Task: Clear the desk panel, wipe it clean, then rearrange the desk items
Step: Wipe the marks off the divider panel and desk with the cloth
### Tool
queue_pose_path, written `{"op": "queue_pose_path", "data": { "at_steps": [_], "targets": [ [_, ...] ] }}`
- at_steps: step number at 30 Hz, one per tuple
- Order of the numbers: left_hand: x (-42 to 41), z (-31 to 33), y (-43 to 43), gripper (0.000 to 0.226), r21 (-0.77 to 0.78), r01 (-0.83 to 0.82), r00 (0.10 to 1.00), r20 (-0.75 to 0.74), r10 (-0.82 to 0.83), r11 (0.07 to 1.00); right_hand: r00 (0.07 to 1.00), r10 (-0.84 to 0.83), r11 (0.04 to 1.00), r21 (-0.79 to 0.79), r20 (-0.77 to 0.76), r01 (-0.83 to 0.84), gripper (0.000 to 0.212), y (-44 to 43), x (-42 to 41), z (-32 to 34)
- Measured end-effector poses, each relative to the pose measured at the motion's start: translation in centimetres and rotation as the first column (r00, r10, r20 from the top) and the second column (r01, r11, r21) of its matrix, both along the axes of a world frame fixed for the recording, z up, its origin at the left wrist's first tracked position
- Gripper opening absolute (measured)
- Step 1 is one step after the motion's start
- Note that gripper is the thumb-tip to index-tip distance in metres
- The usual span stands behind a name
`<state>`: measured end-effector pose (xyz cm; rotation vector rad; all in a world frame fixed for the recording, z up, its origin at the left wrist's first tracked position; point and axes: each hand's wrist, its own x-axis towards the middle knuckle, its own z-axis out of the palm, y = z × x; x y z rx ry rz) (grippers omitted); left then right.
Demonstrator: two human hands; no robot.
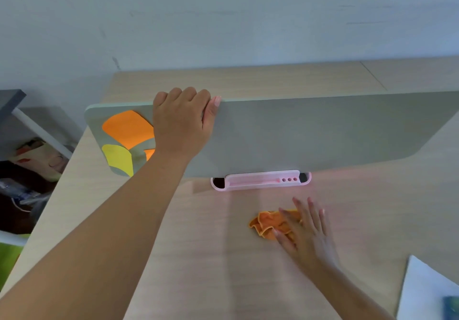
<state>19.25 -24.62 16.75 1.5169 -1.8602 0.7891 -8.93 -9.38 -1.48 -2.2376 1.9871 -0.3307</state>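
Head view, read left to right. Beyond the desk's left edge stood a grey shelf with a cluttered heap of bags and a plastic bottle below it, well apart from the work.

The desk panel, a grey upright board, stood on the wooden desk. At its left end it carried an orange sticky note, a yellow sticky note below it, and the edge of a second orange one beside the wrist. The left hand was closed over the panel's top edge, fingers hooked behind and thumb on the near face, partly covering the notes.

A pink pen tray was mounted at the panel's lower edge and appeared empty.

On the desk in front lay a crumpled orange cloth. The right hand was spread flat with fingers apart, resting on the cloth's right part and grasping nothing. At the far right lay a white sheet with a blue-green object on it, too cropped to identify.

Judged from this arrangement, clearing was incomplete, since the notes remained on the panel; wiping of the panel and rearranging appeared to be outstanding. The notes would obstruct a full wipe.
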Motion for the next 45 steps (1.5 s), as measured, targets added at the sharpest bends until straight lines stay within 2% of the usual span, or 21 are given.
{"op": "queue_pose_path", "data": {
  "at_steps": [2,4,8,11,12,15,17,19,21,23,25,26,28,30,32,35,37,40,42,44,45],
  "targets": [
    [0.0,0.0,0.0,0.045,0.006,-0.006,1.0,-0.003,0.006,1.0,0.983,-0.18,0.976,0.133,0.028,0.174,0.077,-0.8,2.3,0.2],
    [-0.1,0.0,0.0,0.045,0.011,-0.014,1.0,-0.006,0.014,1.0,0.984,-0.176,0.96,0.222,-0.007,0.173,0.075,-0.9,4.5,-0.3],
    [0.0,0.1,0.0,0.047,0.022,-0.016,1.0,-0.007,0.016,1.0,0.997,0.078,0.987,0.143,-0.018,-0.074,0.044,0.1,4.6,-1.9],
    [0.0,0.1,0.0,0.048,0.013,-0.015,1.0,-0.008,0.015,1.0,0.944,0.32,0.942,0.137,-0.082,-0.307,0.044,1.8,1.1,-2.1],
    [0.0,0.0,0.0,0.047,0.01,-0.015,1.0,-0.007,0.015,1.0,0.943,0.316,0.942,0.15,-0.107,-0.299,0.05,2.2,-0.4,-2.3],
    [-0.1,0.0,0.0,0.047,0.011,-0.025,1.0,-0.002,0.025,1.0,0.989,0.087,0.987,0.147,-0.116,-0.069,0.055,3.0,-4.1,-2.5],
    [-0.2,0.0,0.0,0.046,0.003,-0.033,0.999,0.003,0.033,0.999,0.994,0.097,0.987,0.133,-0.047,-0.09,0.051,3.0,-5.4,-2.4],
    [-0.1,0.1,0.0,0.044,-0.01,-0.028,1.0,0.011,0.029,1.0,0.981,0.161,0.985,0.037,0.107,-0.166,0.038,1.6,-5.2,-0.7],
    [-0.1,0.1,0.0,0.044,-0.018,-0.033,0.999,0.021,0.033,0.999,0.96,0.169,0.982,-0.12,0.225,-0.145,0.027,-1.9,-4.4,2.8],
    [-0.1,0.1,0.0,0.044,-0.02,-0.037,0.999,0.029,0.037,0.999,0.931,0.216,0.908,-0.412,0.293,-0.081,0.025,-6.4,-3.8,7.1],
    [-0.2,0.0,0.0,0.045,-0.029,-0.038,0.999,0.027,0.039,0.999,0.957,0.259,0.669,-0.739,0.131,-0.08,0.028,-11.4,-3.5,10.7],
    [-0.2,-0.1,0.0,0.045,-0.031,-0.035,0.999,0.024,0.036,0.999,0.977,0.213,0.576,-0.811,0.031,-0.1,0.034,-13.7,-3.4,11.5],
    [-0.1,-0.2,0.0,0.045,-0.035,-0.032,0.999,0.018,0.033,0.999,0.983,0.111,0.468,-0.865,-0.146,-0.181,0.05,-17.0,-3.2,11.8],
    [-0.2,-0.3,-0.1,0.045,-0.032,-0.028,1.0,0.004,0.028,0.999,0.96,0.106,0.391,-0.877,-0.259,-0.28,0.059,-18.8,-3.4,9.5],
    [-0.3,-0.3,-0.2,0.046,-0.032,-0.027,1.0,-0.007,0.026,0.999,0.884,0.129,0.365,-0.808,-0.449,-0.464,0.062,-18.9,-4.3,5.4],
    [-0.1,-0.3,-0.3,0.047,-0.064,-0.033,0.999,-0.019,0.032,0.997,0.73,0.204,0.478,-0.584,-0.652,-0.656,0.074,-17.5,-7.0,-1.5],
    [-0.1,-0.6,-0.2,0.048,-0.073,-0.036,0.999,-0.021,0.035,0.997,0.677,0.213,0.511,-0.51,-0.704,-0.691,0.075,-16.9,-8.3,-3.6],
    [-0.2,-0.5,0.0,0.05,-0.058,-0.031,0.999,-0.035,0.029,0.998,0.634,0.199,0.481,-0.489,-0.747,-0.728,0.081,-17.3,-9.0,-1.7],
    [-0.2,-0.2,0.0,0.049,-0.056,-0.032,0.998,-0.047,0.029,0.998,0.746,0.163,0.417,-0.64,-0.646,-0.645,0.078,-18.0,-7.8,2.8],
    [-0.3,-0.2,-0.1,0.048,-0.056,-0.034,0.999,-0.044,0.032,0.998,0.875,0.141,0.362,-0.799,-0.463,-0.48,0.066,-19.0,-5.6,8.0],
    [-0.3,-0.1,0.0,0.047,-0.054,-0.038,0.999,-0.041,0.035,0.998,0.907,0.138,0.349,-0.838,-0.397,-0.42,0.063,-19.3,-4.4,9.9]
  ]
}}
